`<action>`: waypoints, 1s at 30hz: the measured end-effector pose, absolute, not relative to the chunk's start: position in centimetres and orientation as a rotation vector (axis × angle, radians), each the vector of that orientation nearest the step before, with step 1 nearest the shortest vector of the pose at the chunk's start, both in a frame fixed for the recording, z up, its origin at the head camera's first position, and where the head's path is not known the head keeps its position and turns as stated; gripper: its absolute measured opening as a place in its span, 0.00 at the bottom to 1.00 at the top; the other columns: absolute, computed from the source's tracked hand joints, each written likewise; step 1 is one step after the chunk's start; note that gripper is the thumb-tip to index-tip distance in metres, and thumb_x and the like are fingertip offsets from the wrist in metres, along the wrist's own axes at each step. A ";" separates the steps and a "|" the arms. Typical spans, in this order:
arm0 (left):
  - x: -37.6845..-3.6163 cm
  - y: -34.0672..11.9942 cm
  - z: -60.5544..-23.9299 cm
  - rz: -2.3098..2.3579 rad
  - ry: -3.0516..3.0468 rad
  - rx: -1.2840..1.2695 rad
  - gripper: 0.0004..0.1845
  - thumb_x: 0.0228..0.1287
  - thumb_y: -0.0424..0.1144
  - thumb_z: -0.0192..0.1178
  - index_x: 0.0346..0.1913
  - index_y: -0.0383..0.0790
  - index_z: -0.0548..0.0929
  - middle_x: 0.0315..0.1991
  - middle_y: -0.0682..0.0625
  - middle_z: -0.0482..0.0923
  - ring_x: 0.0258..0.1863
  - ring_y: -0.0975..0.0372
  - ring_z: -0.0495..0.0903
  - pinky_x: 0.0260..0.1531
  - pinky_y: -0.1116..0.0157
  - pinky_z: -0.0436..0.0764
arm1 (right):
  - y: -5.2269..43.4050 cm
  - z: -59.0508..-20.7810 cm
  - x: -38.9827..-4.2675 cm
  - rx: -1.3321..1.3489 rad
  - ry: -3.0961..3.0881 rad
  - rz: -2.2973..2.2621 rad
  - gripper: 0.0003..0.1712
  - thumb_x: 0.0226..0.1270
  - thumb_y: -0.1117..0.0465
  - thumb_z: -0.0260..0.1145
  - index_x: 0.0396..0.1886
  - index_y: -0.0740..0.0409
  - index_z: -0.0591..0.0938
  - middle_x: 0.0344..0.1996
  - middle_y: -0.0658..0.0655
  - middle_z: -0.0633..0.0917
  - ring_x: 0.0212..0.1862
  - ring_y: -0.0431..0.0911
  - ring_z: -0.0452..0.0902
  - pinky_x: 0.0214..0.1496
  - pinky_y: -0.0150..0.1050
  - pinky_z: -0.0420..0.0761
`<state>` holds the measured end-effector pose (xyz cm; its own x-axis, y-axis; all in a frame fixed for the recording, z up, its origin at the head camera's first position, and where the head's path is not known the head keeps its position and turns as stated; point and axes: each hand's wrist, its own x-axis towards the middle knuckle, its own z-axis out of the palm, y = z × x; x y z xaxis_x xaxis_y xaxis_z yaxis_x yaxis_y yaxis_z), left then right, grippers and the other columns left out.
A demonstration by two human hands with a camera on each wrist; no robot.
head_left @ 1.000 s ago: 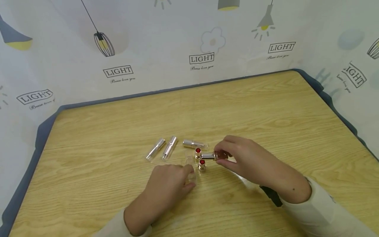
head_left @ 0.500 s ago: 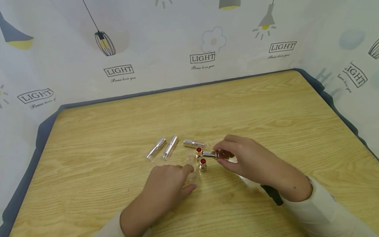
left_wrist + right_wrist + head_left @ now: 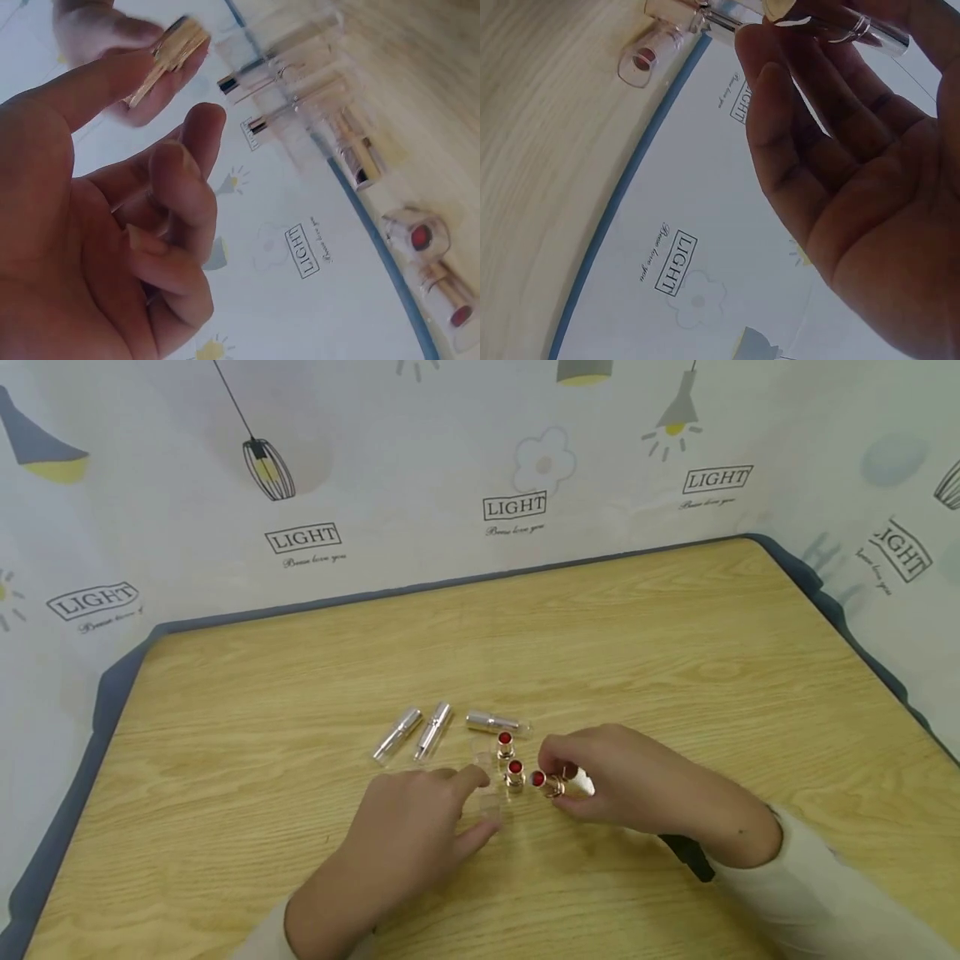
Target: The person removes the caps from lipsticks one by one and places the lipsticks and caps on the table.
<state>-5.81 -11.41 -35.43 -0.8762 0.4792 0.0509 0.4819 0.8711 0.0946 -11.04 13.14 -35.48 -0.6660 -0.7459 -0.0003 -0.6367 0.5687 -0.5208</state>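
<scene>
In the head view my right hand (image 3: 630, 781) pinches a gold lipstick tube (image 3: 576, 783) between thumb and fingers, its red end pointing left. Two more lipsticks stand upright just left of it: a farther one (image 3: 506, 745) and a nearer one (image 3: 514, 774), red ends up. My left hand (image 3: 408, 814) is beside a clear plastic piece (image 3: 489, 806), thumb and forefinger spread apart. In the left wrist view the left hand's fingers are loosely bent with nothing between them. The right wrist view shows the held tube (image 3: 885, 36) across the fingers.
Behind the hands, three lipsticks with silvery bases and clear caps lie on the table: one at left (image 3: 397, 733), one beside it (image 3: 433, 731) and one at right (image 3: 495, 723). The wooden table (image 3: 675, 635) ends at a patterned wall cloth (image 3: 405, 468).
My right hand has drawn its lipstick nearer and turned it; the red end now faces left, where the metal end pointed before. My left thumb and forefinger have spread wider.
</scene>
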 end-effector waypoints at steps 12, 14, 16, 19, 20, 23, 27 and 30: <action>-6.3 -11.8 -34.3 -0.167 -2.888 -0.758 0.18 0.64 0.62 0.61 0.45 0.54 0.85 0.19 0.64 0.78 0.17 0.73 0.73 0.14 0.72 0.64 | 12.2 -37.8 -9.6 -1.092 2.466 -0.880 0.12 0.61 0.67 0.70 0.39 0.49 0.78 0.25 0.41 0.81 0.26 0.30 0.71 0.28 0.26 0.75; -6.3 -11.8 -34.2 -0.157 -2.877 -0.759 0.17 0.65 0.62 0.61 0.45 0.54 0.85 0.19 0.65 0.78 0.17 0.74 0.73 0.14 0.72 0.63 | 12.1 -38.1 -9.4 -1.096 2.476 -0.876 0.12 0.61 0.67 0.70 0.42 0.50 0.80 0.26 0.42 0.82 0.28 0.30 0.73 0.30 0.26 0.76; -6.3 -11.9 -34.1 -0.156 -2.869 -0.758 0.17 0.65 0.61 0.61 0.44 0.55 0.85 0.19 0.65 0.77 0.16 0.74 0.72 0.14 0.72 0.63 | 12.1 -38.6 -9.2 -1.106 2.490 -0.871 0.12 0.61 0.67 0.70 0.43 0.51 0.83 0.29 0.41 0.83 0.30 0.31 0.74 0.32 0.27 0.77; -6.1 -12.1 -33.9 -0.167 -2.859 -0.748 0.16 0.66 0.61 0.61 0.44 0.54 0.86 0.19 0.65 0.77 0.16 0.75 0.72 0.13 0.73 0.62 | 12.1 -39.3 -8.9 -1.127 2.515 -0.859 0.10 0.60 0.67 0.70 0.40 0.50 0.84 0.30 0.41 0.83 0.32 0.32 0.76 0.36 0.28 0.79; -6.1 -12.2 -33.9 -0.175 -2.861 -0.737 0.16 0.66 0.60 0.61 0.44 0.54 0.86 0.19 0.65 0.77 0.17 0.75 0.72 0.13 0.73 0.62 | 12.0 -39.5 -8.8 -1.124 2.524 -0.861 0.10 0.60 0.67 0.70 0.39 0.50 0.84 0.30 0.41 0.83 0.33 0.32 0.77 0.37 0.28 0.79; -5.9 -12.4 -33.7 -0.201 -2.867 -0.703 0.16 0.66 0.60 0.61 0.44 0.54 0.86 0.19 0.66 0.78 0.18 0.76 0.72 0.13 0.74 0.62 | 11.9 -39.9 -8.6 -1.121 2.570 -0.861 0.11 0.59 0.66 0.72 0.39 0.48 0.82 0.31 0.41 0.82 0.35 0.33 0.77 0.39 0.30 0.80; -5.9 -12.7 -33.5 -0.221 -2.874 -0.678 0.16 0.67 0.60 0.61 0.45 0.54 0.86 0.20 0.65 0.79 0.18 0.75 0.73 0.13 0.74 0.62 | 11.5 -40.3 -8.6 -1.114 2.612 -0.856 0.12 0.60 0.65 0.72 0.39 0.47 0.80 0.29 0.41 0.81 0.34 0.35 0.75 0.38 0.32 0.78; -5.8 -12.8 -33.4 -0.224 -2.874 -0.676 0.16 0.66 0.60 0.61 0.45 0.54 0.86 0.20 0.65 0.79 0.18 0.75 0.73 0.13 0.74 0.62 | 11.1 -40.3 -8.6 -1.104 2.609 -0.849 0.11 0.61 0.64 0.72 0.40 0.48 0.80 0.29 0.40 0.81 0.32 0.34 0.74 0.36 0.31 0.77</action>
